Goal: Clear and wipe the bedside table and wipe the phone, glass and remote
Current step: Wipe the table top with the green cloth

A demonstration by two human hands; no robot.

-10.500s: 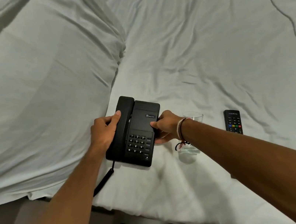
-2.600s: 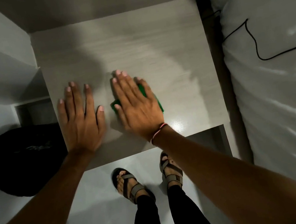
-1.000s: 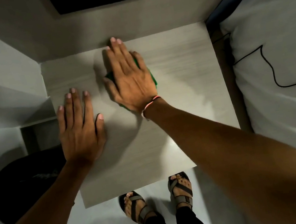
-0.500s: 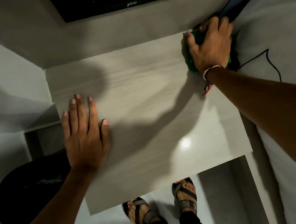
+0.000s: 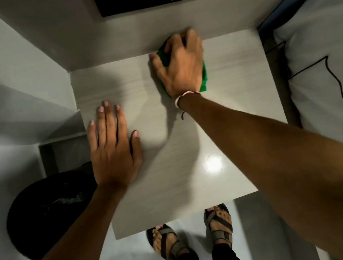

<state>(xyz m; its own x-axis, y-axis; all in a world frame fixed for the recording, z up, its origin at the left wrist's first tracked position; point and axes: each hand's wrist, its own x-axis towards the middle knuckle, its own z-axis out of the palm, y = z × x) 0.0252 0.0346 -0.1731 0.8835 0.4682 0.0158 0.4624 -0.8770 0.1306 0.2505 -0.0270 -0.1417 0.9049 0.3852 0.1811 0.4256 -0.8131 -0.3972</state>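
Since half a second ago our right hand (image 5: 181,69) has slid the green cloth (image 5: 202,77) from the table's (image 5: 239,96) far right corner to mid far edge, palm pressing it; left hand (image 5: 112,148) flat, empty. Skimping risks missing the near edge

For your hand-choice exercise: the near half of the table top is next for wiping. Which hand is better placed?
Right. The right hand already presses the green cloth on the table top. The left hand lies flat and empty, probably as a brace.
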